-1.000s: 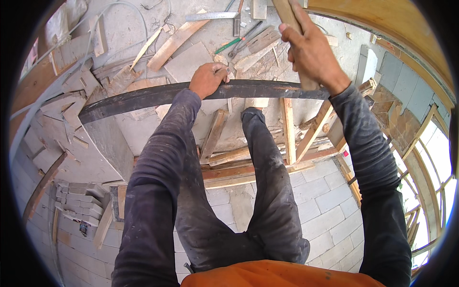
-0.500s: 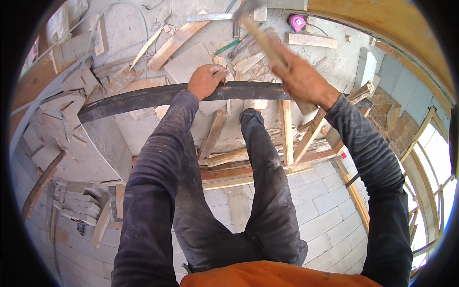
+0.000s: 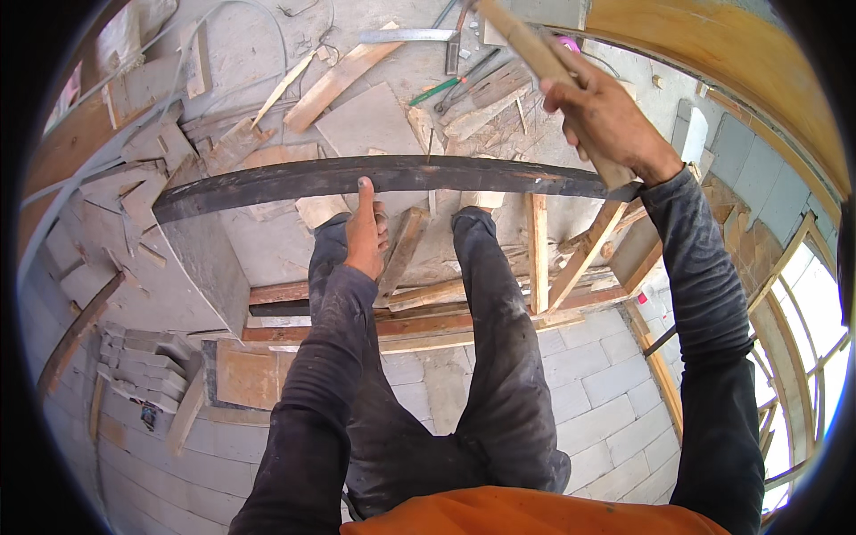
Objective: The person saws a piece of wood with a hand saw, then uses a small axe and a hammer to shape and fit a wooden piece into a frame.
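A long dark wooden beam [image 3: 294, 180] spans across in front of me. A thin nail [image 3: 431, 144] stands upright from it near the middle. My left hand [image 3: 366, 234] is at the beam's near edge, left of the nail, with its thumb laid on the beam and its fingers curled just below. Up to the right, my right hand [image 3: 615, 120] is closed round the wooden handle of a hammer [image 3: 535, 53]. The handle slants up to the left, and the hammer's head is mostly cut off by the top of the picture.
Beyond the beam lie a metal square [image 3: 410, 36], a green pencil-like stick [image 3: 434, 91], a pink tape measure [image 3: 568, 42] partly hidden, and wood offcuts [image 3: 343, 85]. Timber braces [image 3: 535, 254] stand between the beam and the block floor [image 3: 606, 379]. Stacked grey pieces [image 3: 143, 374] lie at left.
My left hand has let go of the nail, which now stands by itself, and dropped to the beam's near edge. My right hand has moved right and up with the hammer.
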### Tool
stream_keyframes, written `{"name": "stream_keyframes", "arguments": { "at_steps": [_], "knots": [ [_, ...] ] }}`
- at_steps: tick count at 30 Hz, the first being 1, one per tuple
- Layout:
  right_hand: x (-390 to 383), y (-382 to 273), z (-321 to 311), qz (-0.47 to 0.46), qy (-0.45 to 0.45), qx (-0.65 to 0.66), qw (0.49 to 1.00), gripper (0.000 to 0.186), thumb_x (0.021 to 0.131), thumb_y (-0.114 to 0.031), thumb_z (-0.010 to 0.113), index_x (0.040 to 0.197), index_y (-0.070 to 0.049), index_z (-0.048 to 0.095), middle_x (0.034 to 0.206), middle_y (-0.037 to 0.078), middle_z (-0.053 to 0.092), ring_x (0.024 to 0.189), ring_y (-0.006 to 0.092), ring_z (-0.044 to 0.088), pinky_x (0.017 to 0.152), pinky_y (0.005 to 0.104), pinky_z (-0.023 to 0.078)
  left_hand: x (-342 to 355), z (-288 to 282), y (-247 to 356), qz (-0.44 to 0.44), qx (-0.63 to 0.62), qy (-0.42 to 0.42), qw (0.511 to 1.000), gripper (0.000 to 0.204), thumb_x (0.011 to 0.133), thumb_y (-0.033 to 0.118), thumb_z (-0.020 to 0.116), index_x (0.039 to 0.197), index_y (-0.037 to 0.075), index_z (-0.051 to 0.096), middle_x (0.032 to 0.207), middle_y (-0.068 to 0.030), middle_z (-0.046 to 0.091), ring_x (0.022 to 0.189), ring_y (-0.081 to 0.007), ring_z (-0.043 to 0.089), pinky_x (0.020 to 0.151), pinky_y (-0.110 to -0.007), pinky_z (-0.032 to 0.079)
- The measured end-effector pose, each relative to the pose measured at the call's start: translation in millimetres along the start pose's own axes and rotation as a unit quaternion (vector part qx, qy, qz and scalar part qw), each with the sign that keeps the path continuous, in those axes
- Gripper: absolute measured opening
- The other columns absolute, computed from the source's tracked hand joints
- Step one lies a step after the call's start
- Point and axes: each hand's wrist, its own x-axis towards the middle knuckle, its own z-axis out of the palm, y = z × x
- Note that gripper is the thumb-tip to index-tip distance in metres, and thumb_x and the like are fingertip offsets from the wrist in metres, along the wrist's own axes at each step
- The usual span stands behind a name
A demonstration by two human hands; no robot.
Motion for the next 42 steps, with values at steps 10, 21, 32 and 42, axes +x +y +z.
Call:
{"name": "stream_keyframes", "arguments": {
  "at_steps": [10, 21, 32, 42],
  "knots": [
    [-19.6, 25.6, 39.0, 0.038, -0.251, -0.13, 0.958, 0.07, 0.108, -0.03, 0.055, 0.168, -0.021, 0.02, 0.098, 0.009, 0.067, 0.058, 0.0117, 0.057, 0.059, 0.0314, 0.057, 24.2, 41.6, 25.9, 0.032, -0.104, 0.046, 0.993, 0.048, 0.077, 0.063, 0.079, 0.076, 0.02, 0.055, 0.058, 0.0082, 0.035, 0.047, -0.0074, 0.031, 0.045, -0.028, 0.023],
    [15.7, 22.7, 35.7, -0.064, 0.062, -0.105, 0.99, 0.073, 0.108, -0.038, 0.053, 0.169, -0.02, 0.016, 0.091, 0.007, 0.063, 0.06, 0.0128, 0.061, 0.055, 0.0332, 0.06, 19.6, 46.1, 29.9, 0.026, -0.081, 0.038, 0.996, 0.046, 0.078, 0.06, 0.078, 0.078, 0.018, 0.058, 0.06, 0.0067, 0.038, 0.05, -0.0087, 0.033, 0.049, -0.031, 0.026],
    [37.6, -16.1, -11.8, -0.077, 0.071, -0.042, 0.994, 0.069, 0.105, -0.031, 0.057, 0.165, -0.015, 0.027, 0.093, 0.01, 0.063, 0.059, 0.0172, 0.063, 0.051, 0.0343, 0.057, 17.7, 44.3, 30.8, 0.044, -0.103, 0.036, 0.993, 0.047, 0.076, 0.059, 0.08, 0.077, 0.016, 0.059, 0.06, 0.0054, 0.041, 0.049, -0.0095, 0.035, 0.048, -0.031, 0.026],
    [9.5, -16.1, 12.4, 0.024, -0.12, -0.087, 0.989, 0.073, 0.107, -0.028, 0.057, 0.168, -0.02, 0.019, 0.091, 0.006, 0.061, 0.056, 0.0111, 0.059, 0.053, 0.0311, 0.058, 18.2, 36.4, 28.6, 0.042, -0.11, 0.057, 0.991, 0.045, 0.077, 0.055, 0.081, 0.073, 0.018, 0.055, 0.058, 0.0057, 0.038, 0.048, -0.0097, 0.034, 0.046, -0.032, 0.025]
  ]
}}
